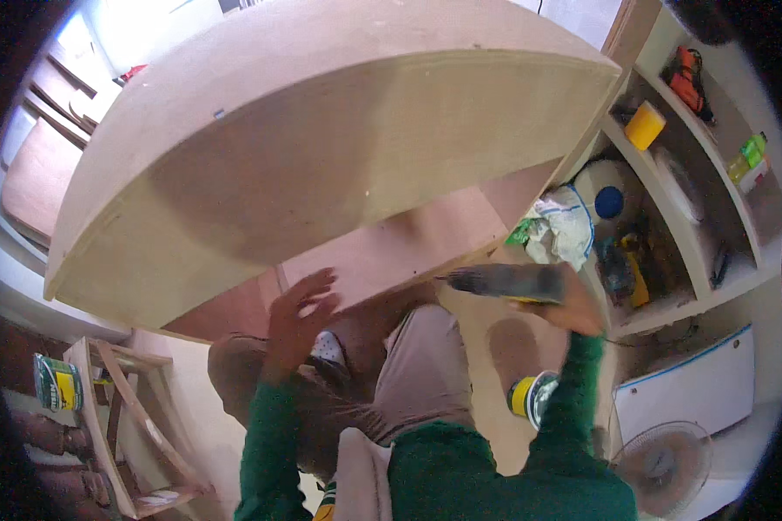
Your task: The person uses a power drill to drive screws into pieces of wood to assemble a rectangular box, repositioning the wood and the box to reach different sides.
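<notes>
My left hand is raised above my knee, its fingers apart and nothing in it. My right hand is closed round a dark grey, drill-like power tool, which points left with its narrow tip. Motion smears the tool, so its exact kind is unclear. Both hands are at the near side of a large wooden piece with a curved panel. The tool's tip is close to the lower wooden edge of its recess; whether they touch I cannot tell.
Wooden shelves at the right hold an orange tool and a yellow cup-like object. A paint can stands on the floor by my right arm. A fan is at lower right, a wooden frame at lower left.
</notes>
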Demonstrator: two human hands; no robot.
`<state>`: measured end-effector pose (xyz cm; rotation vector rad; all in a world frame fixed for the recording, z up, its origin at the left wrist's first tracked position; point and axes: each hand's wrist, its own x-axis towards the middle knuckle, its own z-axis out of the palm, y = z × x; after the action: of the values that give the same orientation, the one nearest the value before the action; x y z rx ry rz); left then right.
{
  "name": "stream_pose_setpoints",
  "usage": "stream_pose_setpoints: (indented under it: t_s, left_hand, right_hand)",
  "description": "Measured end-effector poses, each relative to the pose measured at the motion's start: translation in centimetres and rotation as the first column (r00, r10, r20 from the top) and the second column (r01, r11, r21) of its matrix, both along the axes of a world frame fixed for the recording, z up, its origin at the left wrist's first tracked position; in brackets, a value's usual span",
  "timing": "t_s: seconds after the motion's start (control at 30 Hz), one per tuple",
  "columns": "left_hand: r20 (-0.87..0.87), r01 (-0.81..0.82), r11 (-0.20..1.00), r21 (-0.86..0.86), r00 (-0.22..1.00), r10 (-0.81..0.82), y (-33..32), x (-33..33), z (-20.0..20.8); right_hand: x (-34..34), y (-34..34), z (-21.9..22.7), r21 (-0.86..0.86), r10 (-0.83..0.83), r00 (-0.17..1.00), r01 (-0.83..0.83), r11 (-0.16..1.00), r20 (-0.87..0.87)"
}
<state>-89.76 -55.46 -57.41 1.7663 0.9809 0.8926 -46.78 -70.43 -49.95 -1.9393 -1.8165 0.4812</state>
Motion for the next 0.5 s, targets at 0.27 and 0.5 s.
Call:
stream_pose_setpoints:
  t_s: [0.27, 0.5]
  left_hand:
    - [0.885, -0.305, 0.841, -0.448, -0.020, 0.464, -6.8, -10.5, 5.5]
    - [0.847, -0.183, 0.844, -0.504, 0.087, 0.524, 1.7, -14.2, -1.4]
  right_hand:
    - [9.5, 4.5, 20.3, 0.580, -0.353, 0.933, 0.248, 0.776, 0.073]
    - [-0.7, 21.2, 29.1, 0.489, 0.009, 0.964, -0.143, 0.860, 0.265]
